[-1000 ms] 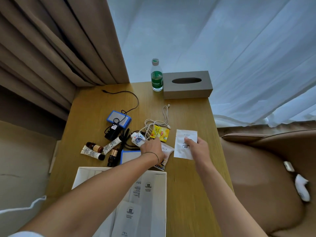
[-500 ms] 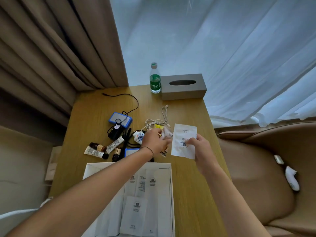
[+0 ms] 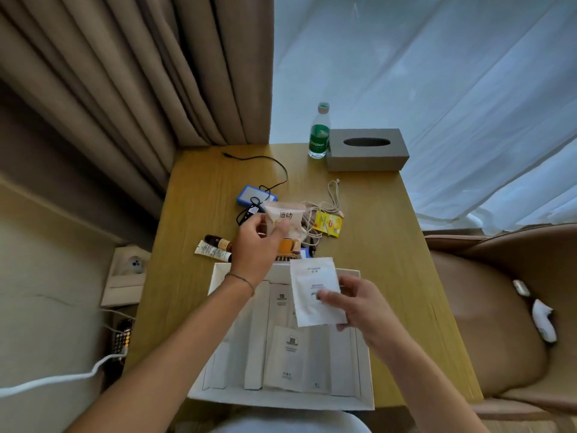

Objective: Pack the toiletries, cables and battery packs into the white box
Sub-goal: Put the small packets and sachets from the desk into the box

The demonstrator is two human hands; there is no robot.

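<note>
Left grip point(image 3: 259, 242): I pinch a tan snack packet point(image 3: 285, 218) above the clutter.
Right grip point(image 3: 359, 303): I pinch a white sachet point(image 3: 315, 290) over the white box point(image 3: 365, 398).
Risk: I judge the packet may snag the white cable point(image 3: 331, 201).
Surface: wooden counter point(image 3: 390, 245), curtains behind.

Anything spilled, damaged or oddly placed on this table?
Nothing spilled or broken. The white cable and black cable lie in loose tangles around the blue battery pack, and a yellow tea sachet sits among them; it isn't a toiletry.
</note>
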